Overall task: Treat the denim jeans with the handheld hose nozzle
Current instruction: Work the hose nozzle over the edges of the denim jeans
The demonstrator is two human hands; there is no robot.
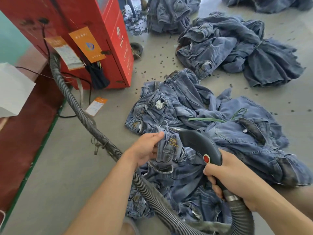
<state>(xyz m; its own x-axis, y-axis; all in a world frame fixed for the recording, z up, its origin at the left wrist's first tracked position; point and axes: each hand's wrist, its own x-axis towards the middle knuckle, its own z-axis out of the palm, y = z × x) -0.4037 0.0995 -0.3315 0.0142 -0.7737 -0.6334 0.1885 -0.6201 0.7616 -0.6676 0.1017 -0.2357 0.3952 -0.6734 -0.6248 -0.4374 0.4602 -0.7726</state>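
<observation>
A heap of blue denim jeans (211, 119) lies on the grey floor in front of me. My left hand (147, 148) grips a lifted fold of one pair, a pocket with gold embroidery (169, 146). My right hand (233, 177) is curled round the handle of a dark handheld nozzle (201, 146) with a red button. Its tip points toward the held fold and lies close beside it. A grey ribbed hose (81, 107) runs from the nozzle's rear across the floor to the red machine.
A red machine cabinet (94, 36) with hanging orange tags stands at upper left. More jeans piles (233, 48) lie farther back. Small dark scraps dot the floor (71, 167). A dark red bench edge (25, 129) and white paper sit at left.
</observation>
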